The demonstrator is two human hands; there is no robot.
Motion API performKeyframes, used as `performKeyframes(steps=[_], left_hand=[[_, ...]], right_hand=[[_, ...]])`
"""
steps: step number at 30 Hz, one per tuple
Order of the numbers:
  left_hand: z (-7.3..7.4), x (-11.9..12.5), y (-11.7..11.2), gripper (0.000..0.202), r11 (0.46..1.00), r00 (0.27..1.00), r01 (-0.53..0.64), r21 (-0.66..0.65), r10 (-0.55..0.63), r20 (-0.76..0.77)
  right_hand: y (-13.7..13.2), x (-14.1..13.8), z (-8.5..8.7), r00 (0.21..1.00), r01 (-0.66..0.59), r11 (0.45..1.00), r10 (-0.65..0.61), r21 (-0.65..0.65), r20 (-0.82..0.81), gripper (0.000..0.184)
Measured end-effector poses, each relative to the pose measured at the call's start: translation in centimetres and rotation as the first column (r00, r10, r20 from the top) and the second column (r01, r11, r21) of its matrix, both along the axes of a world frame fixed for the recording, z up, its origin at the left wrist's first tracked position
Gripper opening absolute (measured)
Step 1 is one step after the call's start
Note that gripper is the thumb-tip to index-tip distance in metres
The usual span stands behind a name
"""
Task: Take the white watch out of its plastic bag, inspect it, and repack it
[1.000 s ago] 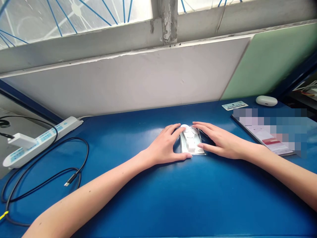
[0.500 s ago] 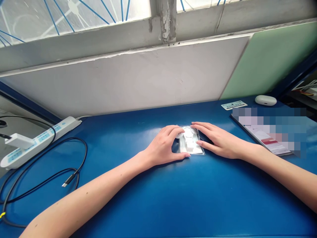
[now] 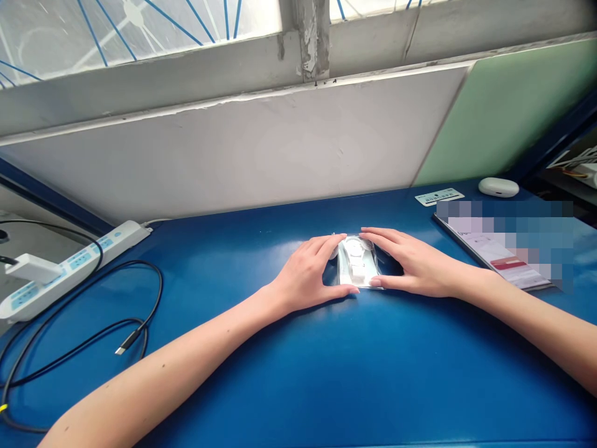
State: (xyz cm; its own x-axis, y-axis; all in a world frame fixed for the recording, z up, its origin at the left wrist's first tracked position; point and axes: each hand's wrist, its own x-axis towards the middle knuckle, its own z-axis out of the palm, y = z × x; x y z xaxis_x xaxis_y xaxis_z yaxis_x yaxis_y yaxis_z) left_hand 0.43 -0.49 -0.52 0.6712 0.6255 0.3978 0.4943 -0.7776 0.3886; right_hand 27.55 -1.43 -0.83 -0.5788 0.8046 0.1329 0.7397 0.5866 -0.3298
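Observation:
A small clear plastic bag (image 3: 357,267) with a white round-topped item inside lies on the blue table. What the white item is, I cannot make out; it may be a coiled cable. My left hand (image 3: 308,267) curves around the bag's left side, fingertips at the far left corner and thumb along the near edge. On the other side, my right hand (image 3: 415,261) has its fingertips at the far right corner and its thumb on the near right corner. Both hands hold the bag by its edges, low over the tabletop.
At the left lies a white power strip (image 3: 112,246) with a white plug adapter (image 3: 35,267) and a looped black cable (image 3: 161,280). A partly blurred tablet or booklet (image 3: 517,264), a card (image 3: 439,196) and a white earbud case (image 3: 499,187) sit at the right. A wall panel (image 3: 233,155) stands behind.
My right thumb has moved from the bag's middle right to its near right corner, uncovering more of the white item. My left hand has barely moved. The view has shifted slightly.

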Motion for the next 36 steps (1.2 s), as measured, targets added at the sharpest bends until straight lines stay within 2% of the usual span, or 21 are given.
performKeyframes(steps=[8,13,16,22,27,33,36], left_hand=[[-0.08,0.12,-0.03,0.058,0.998,1.000,-0.028,0.050,0.028,-0.006],[0.01,0.14,-0.07,0.032,0.994,0.995,-0.096,0.053,0.096,0.012],[-0.08,0.10,-0.06,0.028,0.990,0.991,-0.137,0.043,0.137,-0.001],[-0.28,0.01,-0.02,0.039,0.994,0.994,-0.108,-0.025,0.108,0.028],[-0.38,-0.11,0.13,0.047,0.996,0.995,-0.085,-0.015,0.085,0.051],[-0.12,-0.01,0.50,0.074,0.979,0.987,-0.150,-0.141,0.139,-0.084],[0.04,-0.05,0.73,0.073,0.977,0.985,-0.131,-0.169,0.109,-0.134]], right_hand=[[0.53,0.85,-0.21,0.998,-0.031,0.999,0.030,-0.019,-0.056,0.083],[0.52,0.93,-0.41,0.997,-0.035,0.999,0.034,-0.010,-0.062,0.083],[0.52,0.83,-0.32,0.998,-0.030,0.999,0.029,-0.015,-0.064,0.083],[0.48,0.70,-0.33,0.997,-0.021,1.000,0.020,-0.005,-0.070,0.082],[0.43,0.62,-0.29,0.999,-0.021,1.000,0.021,-0.010,-0.047,0.083],[0.45,0.55,-0.41,0.998,-0.018,1.000,0.018,0.001,-0.053,0.091],[0.55,0.80,-0.70,0.999,-0.022,1.000,0.023,0.012,-0.049,0.093]])
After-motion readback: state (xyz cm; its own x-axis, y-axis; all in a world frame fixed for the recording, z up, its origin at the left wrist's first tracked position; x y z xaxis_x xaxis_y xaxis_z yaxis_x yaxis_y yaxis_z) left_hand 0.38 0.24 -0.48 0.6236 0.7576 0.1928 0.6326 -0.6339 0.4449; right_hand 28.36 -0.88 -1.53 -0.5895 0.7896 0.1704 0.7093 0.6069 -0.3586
